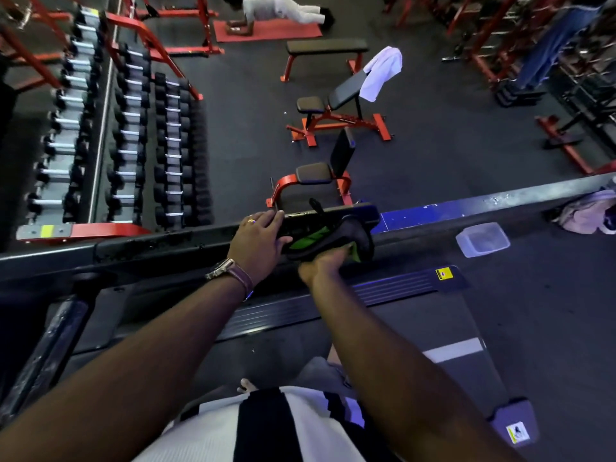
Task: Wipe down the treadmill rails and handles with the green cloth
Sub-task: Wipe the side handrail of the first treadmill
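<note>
The black treadmill rail (166,245) runs across the middle of the head view and ends in a curved handle (358,233) at the right. My left hand (258,240) rests on top of the rail just left of that handle, fingers laid over its far edge. My right hand (323,265) comes up from below and grips the handle through the green cloth (310,237), which is wrapped around it; only folds of the cloth show between the handle and my fingers.
The treadmill belt (433,328) and its ribbed side step (383,288) lie below my arms. A clear plastic tub (482,240) sits on the floor at right. Red benches (336,121), a dumbbell rack (126,138) and a person (276,10) on a mat lie beyond the rail.
</note>
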The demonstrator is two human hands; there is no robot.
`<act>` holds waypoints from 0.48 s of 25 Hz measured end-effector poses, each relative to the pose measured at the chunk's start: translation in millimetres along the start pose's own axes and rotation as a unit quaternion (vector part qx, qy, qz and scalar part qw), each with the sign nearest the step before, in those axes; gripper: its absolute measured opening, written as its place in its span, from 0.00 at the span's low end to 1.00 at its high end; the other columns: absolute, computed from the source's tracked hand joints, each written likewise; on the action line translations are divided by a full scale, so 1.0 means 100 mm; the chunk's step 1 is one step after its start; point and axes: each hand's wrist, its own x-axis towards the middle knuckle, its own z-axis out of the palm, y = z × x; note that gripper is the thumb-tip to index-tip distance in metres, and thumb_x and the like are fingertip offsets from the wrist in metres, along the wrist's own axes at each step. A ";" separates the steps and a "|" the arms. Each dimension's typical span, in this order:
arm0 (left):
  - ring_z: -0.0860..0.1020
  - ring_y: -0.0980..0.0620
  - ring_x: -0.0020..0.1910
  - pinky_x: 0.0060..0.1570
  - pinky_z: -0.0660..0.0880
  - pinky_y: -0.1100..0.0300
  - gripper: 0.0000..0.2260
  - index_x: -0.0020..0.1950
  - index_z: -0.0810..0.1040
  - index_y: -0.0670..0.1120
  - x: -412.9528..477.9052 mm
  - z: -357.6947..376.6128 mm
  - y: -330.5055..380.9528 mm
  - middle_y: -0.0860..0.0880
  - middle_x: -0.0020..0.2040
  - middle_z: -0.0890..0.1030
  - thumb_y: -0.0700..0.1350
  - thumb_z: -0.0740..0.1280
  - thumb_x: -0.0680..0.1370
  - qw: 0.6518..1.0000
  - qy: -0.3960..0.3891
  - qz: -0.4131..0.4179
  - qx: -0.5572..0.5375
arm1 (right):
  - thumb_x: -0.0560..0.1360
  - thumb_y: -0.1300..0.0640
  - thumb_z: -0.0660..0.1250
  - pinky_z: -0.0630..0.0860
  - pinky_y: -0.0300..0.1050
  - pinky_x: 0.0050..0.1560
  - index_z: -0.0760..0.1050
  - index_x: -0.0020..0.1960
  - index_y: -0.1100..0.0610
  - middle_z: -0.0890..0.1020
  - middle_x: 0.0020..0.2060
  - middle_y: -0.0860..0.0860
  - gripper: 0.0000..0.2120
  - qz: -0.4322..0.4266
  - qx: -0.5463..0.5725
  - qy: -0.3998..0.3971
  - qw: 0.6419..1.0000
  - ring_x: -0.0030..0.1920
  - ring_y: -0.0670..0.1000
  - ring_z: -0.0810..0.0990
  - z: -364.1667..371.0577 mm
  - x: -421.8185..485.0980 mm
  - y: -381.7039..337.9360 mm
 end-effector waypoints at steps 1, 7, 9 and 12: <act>0.77 0.38 0.56 0.60 0.73 0.47 0.22 0.65 0.75 0.38 -0.01 -0.01 0.00 0.40 0.59 0.78 0.50 0.69 0.75 1.000 0.005 0.002 0.002 | 0.79 0.33 0.50 0.65 0.56 0.72 0.71 0.71 0.51 0.76 0.68 0.53 0.31 -0.016 -0.022 -0.024 0.999 0.67 0.57 0.73 -0.07 0.09 0.08; 0.76 0.39 0.55 0.60 0.72 0.48 0.23 0.64 0.75 0.37 -0.01 -0.06 0.05 0.40 0.58 0.79 0.48 0.71 0.73 1.000 -0.003 -0.004 -0.004 | 0.82 0.45 0.55 0.52 0.60 0.76 0.39 0.79 0.58 0.42 0.76 0.70 0.36 -0.307 -0.492 0.067 0.812 0.77 0.67 0.47 -0.26 0.32 -0.09; 0.77 0.38 0.55 0.60 0.72 0.47 0.23 0.64 0.75 0.37 -0.01 -0.08 0.07 0.40 0.58 0.79 0.48 0.71 0.73 1.000 -0.009 -0.017 -0.011 | 0.81 0.44 0.51 0.48 0.63 0.76 0.44 0.79 0.65 0.42 0.73 0.75 0.36 -0.395 -0.634 0.035 0.664 0.76 0.71 0.43 -0.51 0.25 -0.10; 0.77 0.38 0.55 0.60 0.71 0.47 0.24 0.63 0.76 0.37 -0.03 -0.09 0.07 0.40 0.57 0.79 0.49 0.72 0.73 0.999 -0.016 -0.032 -0.022 | 0.79 0.39 0.50 0.40 0.63 0.76 0.49 0.79 0.57 0.43 0.75 0.70 0.35 -0.480 -0.771 -0.060 0.414 0.77 0.68 0.39 -0.80 0.30 -0.15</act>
